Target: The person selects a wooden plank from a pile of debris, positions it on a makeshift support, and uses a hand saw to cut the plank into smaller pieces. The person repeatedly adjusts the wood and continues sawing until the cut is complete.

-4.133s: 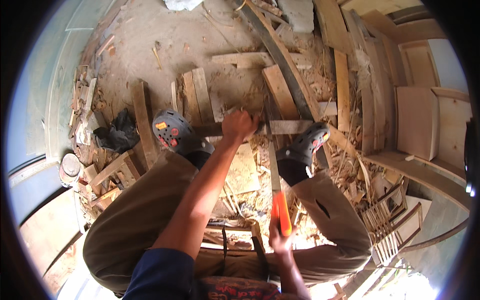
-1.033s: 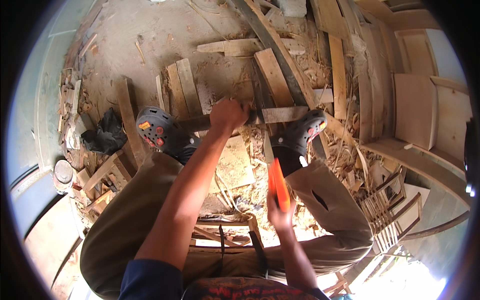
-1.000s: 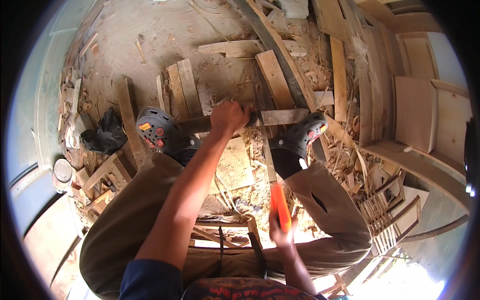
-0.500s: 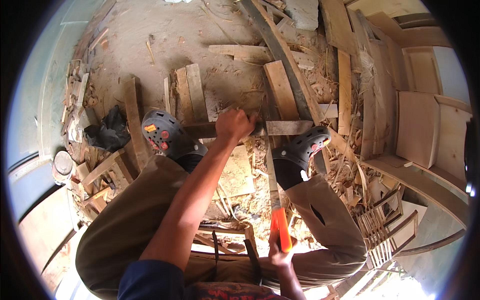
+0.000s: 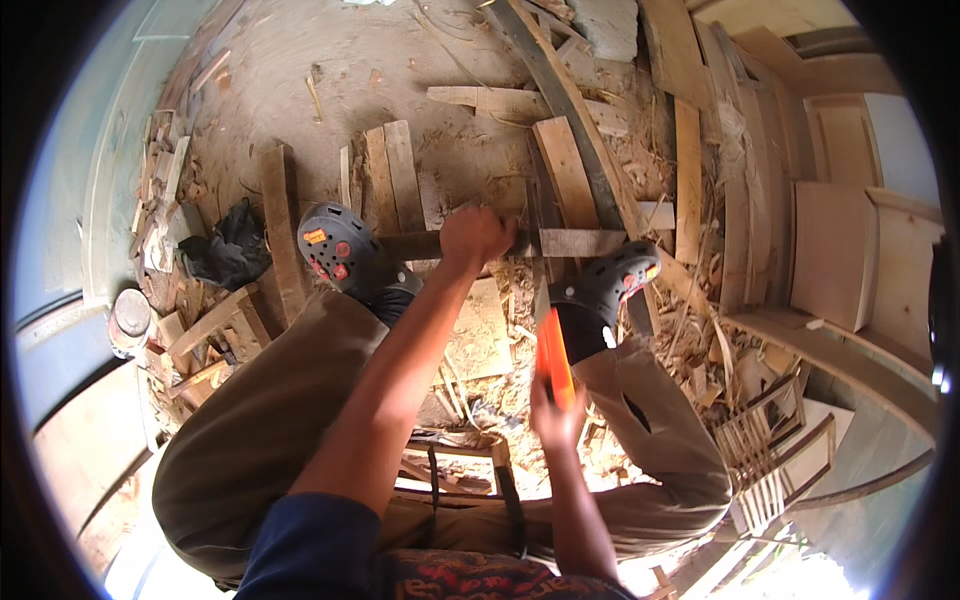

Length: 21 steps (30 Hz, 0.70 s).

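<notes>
A length of wood (image 5: 582,243) lies crosswise between my two feet, at the level of the dark clogs. My left hand (image 5: 474,238) is closed around it, left of the saw blade. In my right hand (image 5: 557,420) is the orange handle of a handsaw (image 5: 554,355). Its blade runs away from me and meets the wood just right of my left hand; part of the blade is hard to make out. The left clog (image 5: 340,255) is by the wood's left end and the right clog (image 5: 610,285) by its right end.
Several boards (image 5: 570,170) lie beyond the wood, and a long dark beam (image 5: 560,100) slants past them. Wood scraps and shavings cover the ground around my feet. A black plastic bag (image 5: 228,245) and a tin (image 5: 131,318) are at left; wooden panels (image 5: 835,255) stand at right.
My right hand has pushed the saw forward, away from me, so its handle is closer to the wood. My left hand still grips the wood.
</notes>
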Tool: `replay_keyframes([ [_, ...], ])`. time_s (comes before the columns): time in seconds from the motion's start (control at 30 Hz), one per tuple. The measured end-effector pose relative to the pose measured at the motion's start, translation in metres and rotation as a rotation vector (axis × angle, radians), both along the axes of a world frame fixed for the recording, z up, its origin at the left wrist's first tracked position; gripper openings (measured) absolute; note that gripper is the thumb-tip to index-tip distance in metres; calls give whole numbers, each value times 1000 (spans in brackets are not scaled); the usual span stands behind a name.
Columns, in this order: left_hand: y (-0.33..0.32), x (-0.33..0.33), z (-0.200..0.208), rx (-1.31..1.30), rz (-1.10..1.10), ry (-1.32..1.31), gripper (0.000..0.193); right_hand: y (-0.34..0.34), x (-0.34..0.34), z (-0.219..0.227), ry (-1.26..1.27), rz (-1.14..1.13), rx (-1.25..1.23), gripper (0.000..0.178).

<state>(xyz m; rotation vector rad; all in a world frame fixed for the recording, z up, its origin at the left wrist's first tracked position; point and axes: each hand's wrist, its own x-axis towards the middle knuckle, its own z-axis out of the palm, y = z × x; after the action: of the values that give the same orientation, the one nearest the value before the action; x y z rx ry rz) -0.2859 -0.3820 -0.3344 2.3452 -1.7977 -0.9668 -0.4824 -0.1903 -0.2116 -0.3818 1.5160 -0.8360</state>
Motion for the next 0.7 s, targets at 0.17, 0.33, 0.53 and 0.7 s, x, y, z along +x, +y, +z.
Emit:
replay_keyframes([
  [0.17, 0, 5, 2, 23, 1, 16, 56, -1, 17, -14, 402, 283, -310, 29],
  [0.33, -2, -6, -1, -122, 34, -5, 59, 51, -19, 24, 382, 285, -333, 30],
  [0.53, -4, -4, 10, 118, -5, 58, 54, -46, 21, -22, 354, 270, -350, 25],
  [0.7, -5, 4, -7, -171, 48, -4, 55, 54, -18, 34, 448, 357, -447, 9],
])
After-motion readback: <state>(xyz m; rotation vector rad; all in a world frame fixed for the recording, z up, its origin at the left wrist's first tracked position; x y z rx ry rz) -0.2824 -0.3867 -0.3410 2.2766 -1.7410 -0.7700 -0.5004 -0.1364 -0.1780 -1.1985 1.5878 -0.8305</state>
